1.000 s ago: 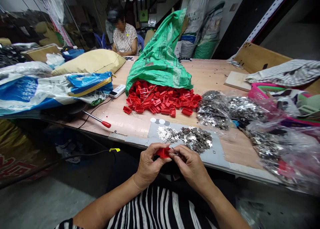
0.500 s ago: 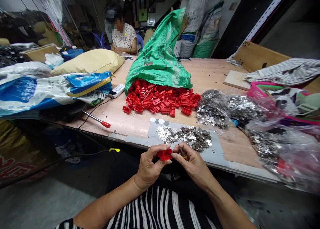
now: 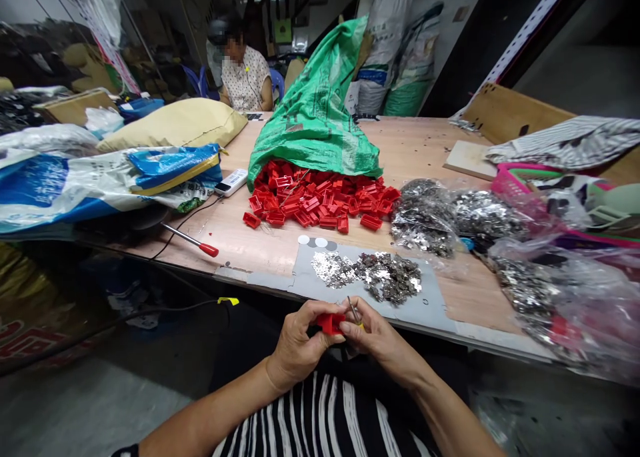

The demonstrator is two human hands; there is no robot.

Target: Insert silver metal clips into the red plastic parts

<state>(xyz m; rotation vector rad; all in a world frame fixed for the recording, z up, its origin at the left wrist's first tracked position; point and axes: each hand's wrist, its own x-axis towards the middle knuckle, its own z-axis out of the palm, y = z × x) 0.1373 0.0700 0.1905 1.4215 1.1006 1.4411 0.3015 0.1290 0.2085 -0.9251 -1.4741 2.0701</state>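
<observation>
My left hand (image 3: 300, 340) pinches a small red plastic housing (image 3: 331, 322) between thumb and fingers, just in front of the table edge. Close against its right side, my right hand (image 3: 373, 334) is closed around a small yellow-handled tool (image 3: 353, 309), whose thin metal shaft points up and to the left. The right fingertips touch or nearly touch the housing and partly cover its open side. Beyond the hands, a heap of small flat metal pieces (image 3: 395, 276) lies on a grey sheet (image 3: 430, 304). Farther back, many similar red housings (image 3: 320, 200) spill from a green woven sack (image 3: 315, 124).
Clear plastic bags of metal pieces (image 3: 425, 220) lie on the right, beside a pink basket (image 3: 510, 180). At left are a red-handled lever (image 3: 207, 249), a white device (image 3: 233, 182) and a tan sack (image 3: 180, 124). Another person (image 3: 250, 77) sits across the table.
Both hands have dropped slightly, with the red housing turned so its opening shows more. The tool's shaft stands out more clearly above my right fingers.
</observation>
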